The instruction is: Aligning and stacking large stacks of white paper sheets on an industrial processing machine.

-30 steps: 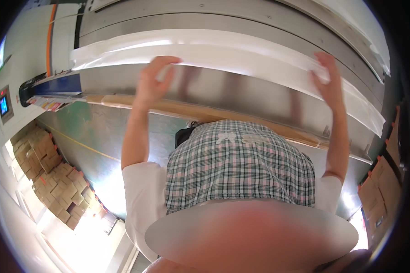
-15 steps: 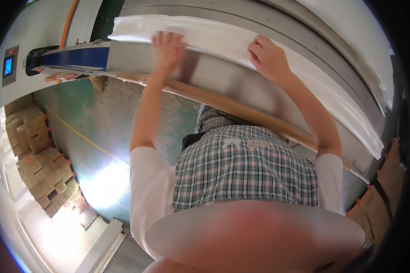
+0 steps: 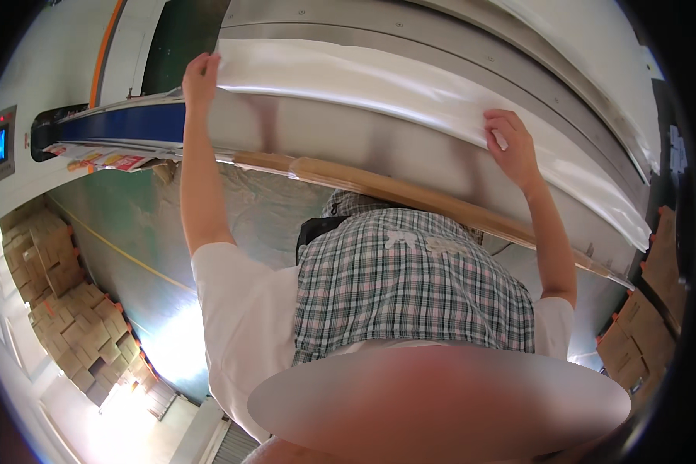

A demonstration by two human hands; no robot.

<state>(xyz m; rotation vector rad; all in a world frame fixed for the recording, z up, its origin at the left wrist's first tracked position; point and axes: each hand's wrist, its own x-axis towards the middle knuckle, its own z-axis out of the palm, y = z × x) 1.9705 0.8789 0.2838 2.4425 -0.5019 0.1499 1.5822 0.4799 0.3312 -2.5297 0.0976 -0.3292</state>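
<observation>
A long strip of glossy white plastic film (image 3: 348, 73) lies lengthwise over the pale machine bed (image 3: 348, 127). At the film's left end, my left hand (image 3: 200, 81) is closed, its fingertips pinching the film's edge. Toward the right, my right hand (image 3: 512, 147) is at the film's front edge. Its fingers are loosely bent, with a gap between thumb and forefinger, and I see no firm grip there.
Behind the film runs a grey metal plate (image 3: 440, 39) with screws. A brown cardboard-like strip (image 3: 379, 179) lines the front edge. On the left are a blue panel (image 3: 124, 124) and a control screen (image 3: 0, 145). Stacked cardboard boxes (image 3: 77, 332) stand at the lower left.
My left hand has moved left, from the film's front edge to its left end. My right hand has slid right and slightly down along the front edge. The view has shifted a little.
</observation>
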